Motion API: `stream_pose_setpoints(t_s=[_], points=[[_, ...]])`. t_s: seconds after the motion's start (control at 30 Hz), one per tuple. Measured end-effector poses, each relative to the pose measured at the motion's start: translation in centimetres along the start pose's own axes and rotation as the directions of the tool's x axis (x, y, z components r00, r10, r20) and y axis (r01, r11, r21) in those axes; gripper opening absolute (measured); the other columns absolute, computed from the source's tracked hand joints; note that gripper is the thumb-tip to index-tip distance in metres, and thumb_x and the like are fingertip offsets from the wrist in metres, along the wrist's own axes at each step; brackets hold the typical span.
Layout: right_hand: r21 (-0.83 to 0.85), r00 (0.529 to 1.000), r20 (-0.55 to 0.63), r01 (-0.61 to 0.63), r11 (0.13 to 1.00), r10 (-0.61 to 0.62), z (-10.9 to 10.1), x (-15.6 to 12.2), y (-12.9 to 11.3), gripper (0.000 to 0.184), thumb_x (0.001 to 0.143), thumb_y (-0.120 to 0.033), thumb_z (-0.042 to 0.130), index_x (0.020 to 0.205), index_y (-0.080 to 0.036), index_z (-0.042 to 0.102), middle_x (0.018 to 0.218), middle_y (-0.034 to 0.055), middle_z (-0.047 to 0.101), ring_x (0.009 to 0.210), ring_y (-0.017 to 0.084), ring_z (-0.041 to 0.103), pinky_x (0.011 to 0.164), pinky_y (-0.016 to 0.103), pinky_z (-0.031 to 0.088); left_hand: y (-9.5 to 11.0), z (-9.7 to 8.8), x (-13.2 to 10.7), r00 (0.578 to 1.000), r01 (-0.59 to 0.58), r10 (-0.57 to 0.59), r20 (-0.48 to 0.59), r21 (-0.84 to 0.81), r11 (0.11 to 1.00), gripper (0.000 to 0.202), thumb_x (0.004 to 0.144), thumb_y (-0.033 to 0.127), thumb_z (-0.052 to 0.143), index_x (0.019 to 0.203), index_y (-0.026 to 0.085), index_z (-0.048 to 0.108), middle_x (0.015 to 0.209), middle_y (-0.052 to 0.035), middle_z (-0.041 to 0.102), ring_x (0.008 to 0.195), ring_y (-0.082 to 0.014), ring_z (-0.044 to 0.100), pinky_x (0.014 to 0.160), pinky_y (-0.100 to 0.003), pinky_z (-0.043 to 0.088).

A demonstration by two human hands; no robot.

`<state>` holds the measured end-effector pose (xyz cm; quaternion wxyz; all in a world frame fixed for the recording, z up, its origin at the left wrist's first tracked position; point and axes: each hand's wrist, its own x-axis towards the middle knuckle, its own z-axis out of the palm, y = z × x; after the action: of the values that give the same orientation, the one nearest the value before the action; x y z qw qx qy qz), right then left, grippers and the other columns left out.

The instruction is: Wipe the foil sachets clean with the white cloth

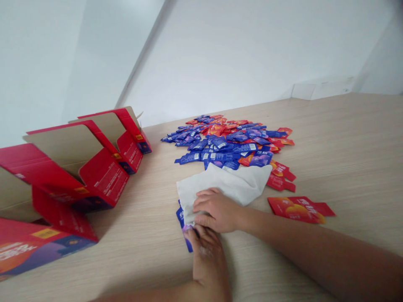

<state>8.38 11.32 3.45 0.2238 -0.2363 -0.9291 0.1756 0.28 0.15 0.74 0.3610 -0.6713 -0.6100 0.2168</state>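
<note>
My left hand (206,256) comes up from the bottom and pinches the lower end of a blue sachet (181,222), whose upper part lies under a crumpled white cloth (225,184). My right hand (216,210) lies over the cloth, its fingers curled on it next to my left hand. The cloth's far edge overlaps the front of a loose heap of blue and red sachets (226,140). A few red sachets (297,209) lie flat to the right of my right hand.
Several open red cardboard display boxes (103,178) stand in a row along the left of the light wood table (346,147). A white wall (252,54) rises behind the table's far edge.
</note>
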Motion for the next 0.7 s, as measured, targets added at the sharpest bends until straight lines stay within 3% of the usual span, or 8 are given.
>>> stream_pose_setpoints(t_s=[0.23, 0.5, 0.7], points=[[0.026, 0.999, 0.000, 0.038, 0.999, -0.038, 0.02, 0.03, 0.24, 0.031, 0.091, -0.043, 0.050, 0.104, -0.022, 0.068, 0.107, 0.0047, 0.069, 0.112, 0.022, 0.052, 0.100, 0.041, 0.028, -0.32, -0.22, 0.06, 0.999, -0.022, 0.025, 0.024, -0.121, 0.992, 0.039, 0.079, 0.002, 0.041, 0.109, -0.006, 0.064, 0.108, -0.0314, 0.066, 0.096, -0.0339, 0.067, 0.094, -0.049, 0.049], [0.081, 0.991, 0.017, 0.134, 0.988, -0.136, -0.10, -0.02, 0.30, 0.029, 0.091, -0.042, 0.051, 0.103, -0.023, 0.069, 0.108, 0.0022, 0.069, 0.116, 0.022, 0.051, 0.101, 0.039, 0.027, 0.25, 0.69, -0.30, 1.000, -0.021, 0.020, -0.020, -0.033, 0.999, 0.040, 0.082, 0.004, 0.037, 0.109, 0.000, 0.066, 0.103, -0.0238, 0.071, 0.093, -0.0288, 0.069, 0.097, -0.046, 0.047], [0.073, 0.994, 0.016, 0.110, 0.991, -0.112, -0.15, 0.02, 0.11, 0.027, 0.092, -0.039, 0.050, 0.100, -0.022, 0.070, 0.109, 0.0016, 0.070, 0.116, 0.021, 0.051, 0.101, 0.039, 0.028, 0.47, 0.57, -0.40, 1.000, 0.026, -0.026, -0.001, -0.002, 1.000, 0.039, 0.082, 0.005, 0.039, 0.111, -0.003, 0.064, 0.107, -0.0279, 0.068, 0.096, -0.0317, 0.068, 0.098, -0.050, 0.046]])
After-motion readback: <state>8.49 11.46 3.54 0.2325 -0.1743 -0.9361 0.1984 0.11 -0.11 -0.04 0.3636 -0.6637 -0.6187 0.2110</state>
